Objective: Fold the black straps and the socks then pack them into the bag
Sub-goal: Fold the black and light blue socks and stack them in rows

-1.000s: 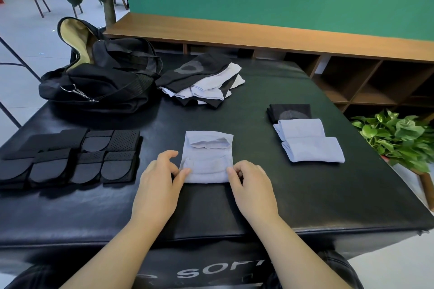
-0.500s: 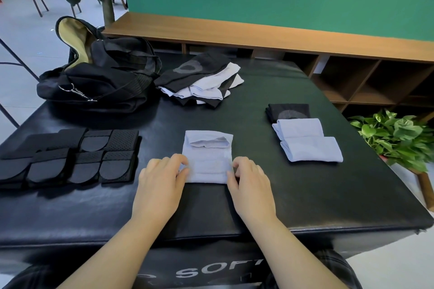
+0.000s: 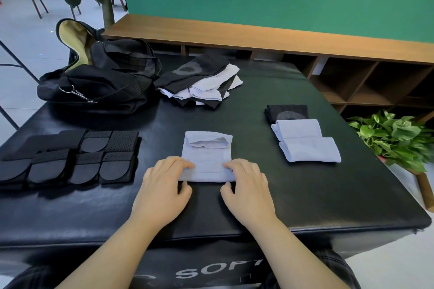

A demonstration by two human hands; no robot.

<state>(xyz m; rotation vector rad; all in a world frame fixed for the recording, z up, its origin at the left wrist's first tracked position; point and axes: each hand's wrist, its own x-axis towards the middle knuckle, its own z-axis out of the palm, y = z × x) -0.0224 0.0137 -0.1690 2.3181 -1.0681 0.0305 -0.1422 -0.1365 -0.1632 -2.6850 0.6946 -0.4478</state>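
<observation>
- The pale blue cotton sock (image 3: 207, 159) is lying flat near the front edge of the black padded table (image 3: 305, 195), midway along it, likely so its near end can be folded up.
- The left hand (image 3: 162, 190) and right hand (image 3: 246, 187) are each pinching a near corner of that sock, fingers curled on top, thumbs below.
- Folded black perforated straps (image 3: 70, 159) are waiting at the left edge, folded socks (image 3: 305, 143) toward the right edge.
- The open black fabric bag (image 3: 101, 82) is sitting at the far left corner, beside the unfolded sock pile (image 3: 202, 82).
</observation>
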